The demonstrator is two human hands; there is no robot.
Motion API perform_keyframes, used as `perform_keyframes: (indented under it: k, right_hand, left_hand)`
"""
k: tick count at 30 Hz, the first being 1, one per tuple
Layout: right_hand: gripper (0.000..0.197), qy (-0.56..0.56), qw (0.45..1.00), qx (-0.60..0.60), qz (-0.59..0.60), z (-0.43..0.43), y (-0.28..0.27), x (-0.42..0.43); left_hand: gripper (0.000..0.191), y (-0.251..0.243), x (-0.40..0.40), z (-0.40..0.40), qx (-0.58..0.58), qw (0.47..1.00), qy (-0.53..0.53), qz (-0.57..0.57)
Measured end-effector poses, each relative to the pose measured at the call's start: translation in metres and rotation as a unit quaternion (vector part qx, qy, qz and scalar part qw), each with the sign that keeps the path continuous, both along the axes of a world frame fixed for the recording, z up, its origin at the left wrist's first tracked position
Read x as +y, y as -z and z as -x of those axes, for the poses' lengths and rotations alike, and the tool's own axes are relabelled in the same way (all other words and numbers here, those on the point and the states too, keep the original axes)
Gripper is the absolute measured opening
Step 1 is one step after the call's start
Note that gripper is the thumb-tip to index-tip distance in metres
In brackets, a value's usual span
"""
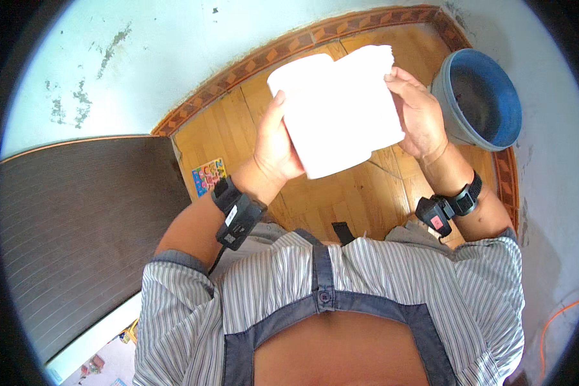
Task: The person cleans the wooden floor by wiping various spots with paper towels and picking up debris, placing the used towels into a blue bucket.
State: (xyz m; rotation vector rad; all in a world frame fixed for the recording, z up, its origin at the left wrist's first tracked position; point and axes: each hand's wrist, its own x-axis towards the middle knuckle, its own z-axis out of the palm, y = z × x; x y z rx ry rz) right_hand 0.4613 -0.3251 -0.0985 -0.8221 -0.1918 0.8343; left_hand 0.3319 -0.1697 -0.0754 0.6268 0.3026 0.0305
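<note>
A bright white roll [318, 116], which looks like a paper roll, is held up in front of me; glare washes out its detail. My left hand [278, 137] grips its left side, thumb on the near face and the other fingers hidden beneath or behind. At the right, my right hand [417, 111] pinches the ragged upper edge of a loose end between thumb and fingers, with the palm beside the sheet. Each wrist has a strapped black device, one on the left wrist [241, 222] and one on the right wrist [434, 215].
A blue-lined bucket [485, 101] stands in the corner to the right. Walls with a patterned tile skirting [289, 48] border the wood-look floor [342, 198]. A dark ridged panel [77, 222] lies at left, and a colourful letter card [207, 176] is on the floor.
</note>
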Motion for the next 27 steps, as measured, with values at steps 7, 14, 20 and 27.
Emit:
perform_keyframes:
  k: [7,14,20,27]
  right_hand:
    - [0.022,0.002,0.994,0.079,-0.080,-0.021,0.020,-0.027]
    - [0.043,-0.136,0.701,-0.643,0.278,0.003,-0.014,-0.030]
    - [0.018,-0.044,0.760,-0.634,0.137,0.003,-0.012,-0.035]
    - [0.020,-0.149,0.970,-0.191,-0.035,0.028,0.012,-0.027]
  left_hand:
    - [0.090,0.016,0.005,0.018,0.018,0.999,-0.015,-0.037]
    - [0.094,0.011,0.012,0.029,0.044,0.997,0.037,-0.052]
    - [0.091,0.017,0.002,0.032,0.046,0.993,0.093,-0.056]
    - [0.071,0.011,-0.003,0.035,0.106,0.987,0.120,-0.012]
